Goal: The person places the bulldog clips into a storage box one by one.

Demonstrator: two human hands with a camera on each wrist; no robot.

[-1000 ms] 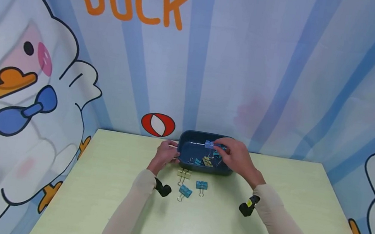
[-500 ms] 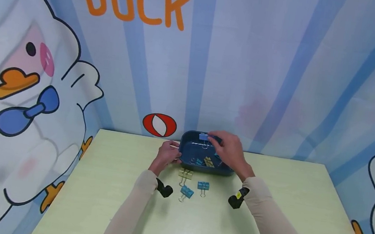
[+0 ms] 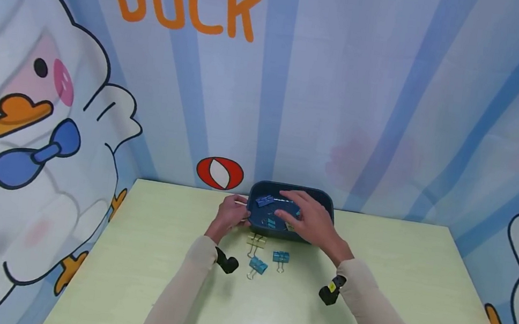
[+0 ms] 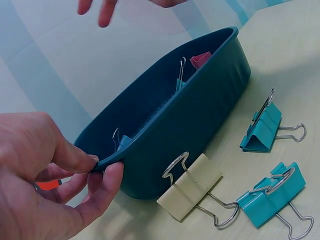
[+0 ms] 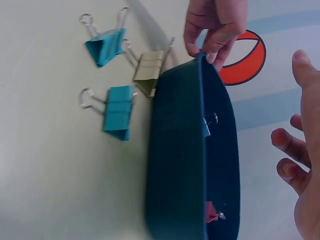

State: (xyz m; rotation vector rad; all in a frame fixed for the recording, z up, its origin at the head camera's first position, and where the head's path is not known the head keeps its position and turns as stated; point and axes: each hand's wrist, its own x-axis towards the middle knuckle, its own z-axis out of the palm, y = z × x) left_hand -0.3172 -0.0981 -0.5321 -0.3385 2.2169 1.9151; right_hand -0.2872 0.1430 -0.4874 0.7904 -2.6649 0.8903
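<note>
Left hand [image 3: 230,213]: fingers pinching rim of bin [image 4: 200,117]; steady bracing advised. Right hand [image 3: 312,221]: fingers parted, empty, over bin, near blue clip [image 3: 264,201]; single-clip pinches advised.

Let go by the right hand [image 3: 312,222], its thumb and fingers now apart, a blue binder clip [image 3: 265,201] lies toward the left of the dark blue bin [image 3: 275,233], apparently on its floor.
</note>
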